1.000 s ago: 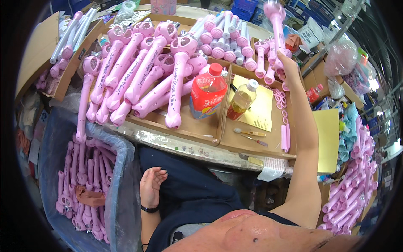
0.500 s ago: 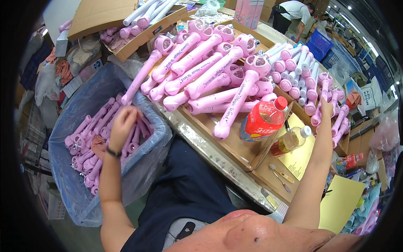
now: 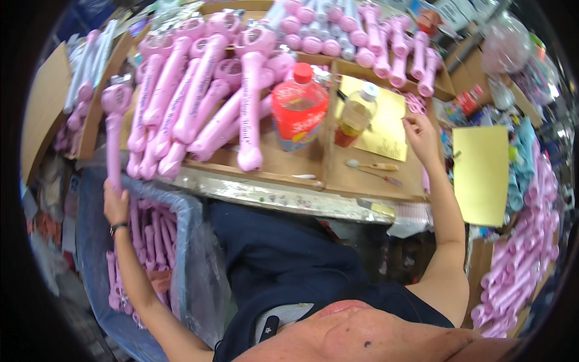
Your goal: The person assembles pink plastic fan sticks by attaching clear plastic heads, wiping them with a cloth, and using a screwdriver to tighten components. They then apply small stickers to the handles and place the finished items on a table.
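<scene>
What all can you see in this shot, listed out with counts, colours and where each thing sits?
pink toy wands: many, pink, piled on the wooden tray's left section
wooden tray: one, brown, on the workbench
red-capped bottle: one, red, tray middle
small yellow bottle: one, white cap, right section
yellow sheet: one, right of the tray
blue bin: one, lower left, holds more pink pieces
pink pieces: many, far right
held wand: one, pink, upright above the bin
left hand: grips the held wand's handle
right hand: rests over the tray's right section, fingers pinched
</scene>
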### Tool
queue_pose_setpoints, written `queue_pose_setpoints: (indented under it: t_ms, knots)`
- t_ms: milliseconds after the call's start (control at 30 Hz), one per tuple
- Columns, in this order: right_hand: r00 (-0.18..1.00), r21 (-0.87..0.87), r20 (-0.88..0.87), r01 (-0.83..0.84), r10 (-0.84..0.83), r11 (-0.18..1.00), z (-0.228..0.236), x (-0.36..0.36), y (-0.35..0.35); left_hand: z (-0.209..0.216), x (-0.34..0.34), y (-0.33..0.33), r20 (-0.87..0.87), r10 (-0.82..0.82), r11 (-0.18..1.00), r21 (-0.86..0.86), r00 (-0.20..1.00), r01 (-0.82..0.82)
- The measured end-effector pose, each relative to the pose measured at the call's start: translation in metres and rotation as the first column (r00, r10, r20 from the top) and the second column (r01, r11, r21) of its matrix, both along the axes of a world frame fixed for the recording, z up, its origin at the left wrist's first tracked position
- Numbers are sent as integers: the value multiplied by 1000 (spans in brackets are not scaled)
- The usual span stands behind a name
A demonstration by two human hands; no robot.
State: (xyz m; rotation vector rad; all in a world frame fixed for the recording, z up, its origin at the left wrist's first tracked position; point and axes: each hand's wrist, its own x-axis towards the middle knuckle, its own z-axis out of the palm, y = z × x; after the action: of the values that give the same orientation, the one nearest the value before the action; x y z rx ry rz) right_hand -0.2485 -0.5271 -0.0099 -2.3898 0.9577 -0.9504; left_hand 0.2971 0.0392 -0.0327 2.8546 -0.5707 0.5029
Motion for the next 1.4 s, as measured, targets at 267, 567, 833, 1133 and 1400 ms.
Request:
queue_pose_setpoints:
  t_ms: [267, 567, 833, 1133, 1400]
  knots:
    - [879, -107, -418, -301, 232, 948, -15, -6, 35, 52, -120, 35, -157, -309, 675, -731, 938, 100]
    - [823, 125, -431, -353, 371, 927, -21, 6, 23, 35, -271, 11, 41, -817, -207, -952, 575, -227]
    - [869, 306, -319, -283, 379, 909, -25, 7, 22, 4, -313, -33, -77, -758, -114, -962, 648, -248]
    - [895, 356, -306, -208, 324, 911, -34, 7, 20, 7, -321, -55, -85, -838, -90, -952, 538, -292]
    - [883, 187, -286, -328, 371, 926, -28, 4, 26, 5, -320, -59, -127, -847, -32, -957, 516, -288]
